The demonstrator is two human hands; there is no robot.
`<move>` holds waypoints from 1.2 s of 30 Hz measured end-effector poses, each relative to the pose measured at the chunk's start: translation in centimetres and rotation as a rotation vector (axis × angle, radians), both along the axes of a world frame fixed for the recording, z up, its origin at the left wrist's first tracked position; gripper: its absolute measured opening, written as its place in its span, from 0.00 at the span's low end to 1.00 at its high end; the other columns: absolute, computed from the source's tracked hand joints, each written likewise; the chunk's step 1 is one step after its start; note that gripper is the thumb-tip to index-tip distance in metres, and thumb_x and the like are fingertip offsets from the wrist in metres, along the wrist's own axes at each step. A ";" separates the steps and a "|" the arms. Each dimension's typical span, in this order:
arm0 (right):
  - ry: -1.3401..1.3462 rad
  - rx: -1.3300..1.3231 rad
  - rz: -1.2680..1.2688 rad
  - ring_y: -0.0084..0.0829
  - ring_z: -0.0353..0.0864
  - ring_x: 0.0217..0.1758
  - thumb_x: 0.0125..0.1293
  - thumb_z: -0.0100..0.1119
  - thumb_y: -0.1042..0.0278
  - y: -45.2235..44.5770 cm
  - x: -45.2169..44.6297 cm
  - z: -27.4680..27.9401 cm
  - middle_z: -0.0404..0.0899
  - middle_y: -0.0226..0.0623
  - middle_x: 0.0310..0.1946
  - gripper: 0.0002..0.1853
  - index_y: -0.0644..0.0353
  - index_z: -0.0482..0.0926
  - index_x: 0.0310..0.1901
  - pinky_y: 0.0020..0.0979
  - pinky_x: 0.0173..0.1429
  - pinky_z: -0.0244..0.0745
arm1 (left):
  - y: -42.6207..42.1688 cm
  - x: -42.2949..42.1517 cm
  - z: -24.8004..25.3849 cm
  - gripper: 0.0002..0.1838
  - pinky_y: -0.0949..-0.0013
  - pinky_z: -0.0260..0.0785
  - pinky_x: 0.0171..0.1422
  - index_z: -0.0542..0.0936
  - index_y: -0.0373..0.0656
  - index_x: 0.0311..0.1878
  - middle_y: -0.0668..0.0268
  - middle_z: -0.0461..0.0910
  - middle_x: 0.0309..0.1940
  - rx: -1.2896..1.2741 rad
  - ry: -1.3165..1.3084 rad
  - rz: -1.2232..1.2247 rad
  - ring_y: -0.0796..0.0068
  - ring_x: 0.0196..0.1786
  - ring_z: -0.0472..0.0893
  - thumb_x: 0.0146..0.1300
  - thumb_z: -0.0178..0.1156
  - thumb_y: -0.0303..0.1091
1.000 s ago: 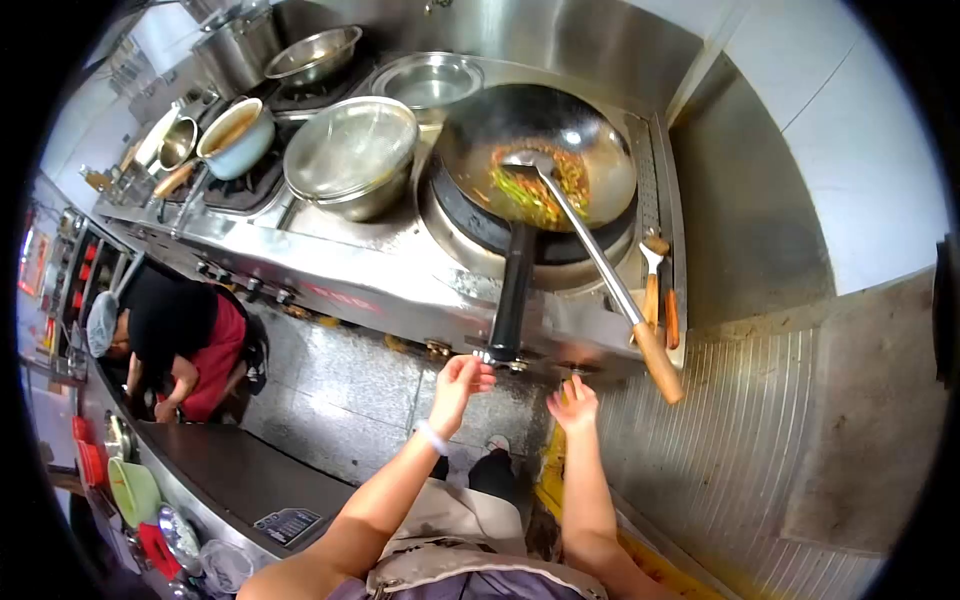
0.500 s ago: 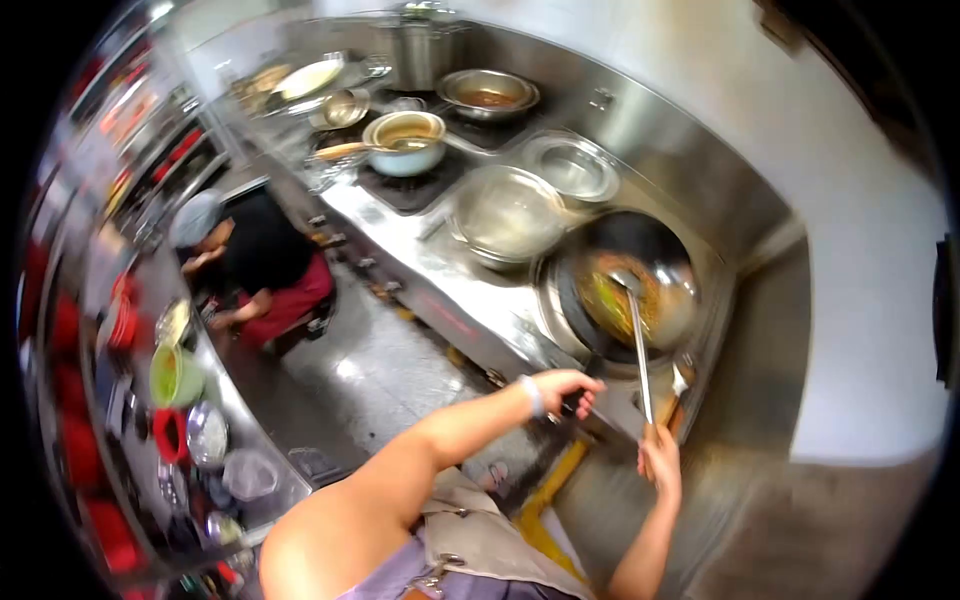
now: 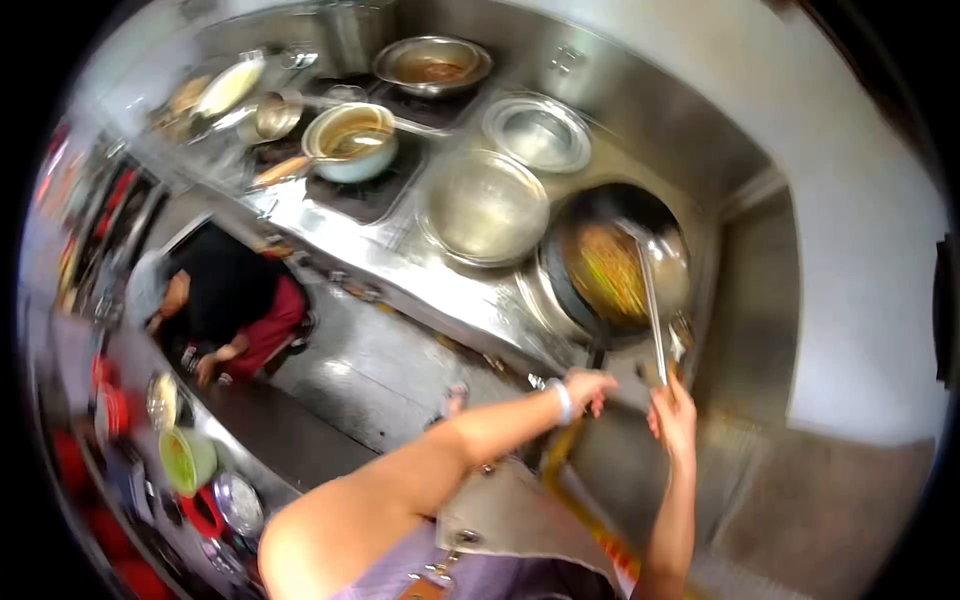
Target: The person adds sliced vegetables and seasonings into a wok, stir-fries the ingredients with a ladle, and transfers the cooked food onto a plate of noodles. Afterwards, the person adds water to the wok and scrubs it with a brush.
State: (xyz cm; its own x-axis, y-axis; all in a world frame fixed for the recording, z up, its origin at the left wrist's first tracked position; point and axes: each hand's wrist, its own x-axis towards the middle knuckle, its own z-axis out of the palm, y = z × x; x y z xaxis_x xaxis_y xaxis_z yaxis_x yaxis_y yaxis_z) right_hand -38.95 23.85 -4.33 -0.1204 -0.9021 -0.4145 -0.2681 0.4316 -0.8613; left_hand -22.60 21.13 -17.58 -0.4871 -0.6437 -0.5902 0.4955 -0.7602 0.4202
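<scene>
Clock face centred on the wok (image 3: 668, 258), 12 toward the top edge of the view. Some motion blur.

Wok at the right end of the steel stove (image 3: 450, 290), dark inside, a shine on its 3 o'clock wall. Food (image 3: 605, 275) in the bottom: thin strips, brown-orange, a yellow-green streak toward 8. Wok handle (image 3: 597, 358) runs out at about 6:30.

Right hand (image 3: 675, 415) at 5 o'clock, closed round the grip end of a long metal spatula (image 3: 655, 320). Shaft slants up to the wok; the head lies inside, near 1, its edges smeared. A utensil (image 3: 680, 335) stands just beside the shaft, also toward 5; too blurred to name.

Left hand (image 3: 588, 390) at 6:30, by the end of the wok handle. Fingers curled in; cannot tell whether they close round it. Pale band (image 3: 565, 403) on that wrist. The two hands are near each other but apart.

Other vessels: wide round metal pan (image 3: 487, 207) at 10, near the wok; shallow metal dish (image 3: 537, 133) at 11; farther off at 10, a pale blue pot (image 3: 375, 162); between 10 and 11, a metal bowl (image 3: 432, 67) with brownish contents.

At 9, well apart: co-worker (image 3: 225, 285) in black top and grey cap, bent forward. Green tub (image 3: 198, 455) at 8.
</scene>
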 end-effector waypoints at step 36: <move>0.387 -0.045 0.258 0.20 0.72 0.23 0.59 0.60 0.70 -6.2 -3.6 3.0 0.79 0.34 0.29 0.24 0.60 0.71 0.59 0.25 0.30 0.70 | -1.9 1.6 1.9 0.20 0.73 0.60 0.18 0.66 0.52 0.22 0.74 0.64 0.11 0.228 0.040 -0.199 0.79 0.13 0.65 0.50 0.69 0.47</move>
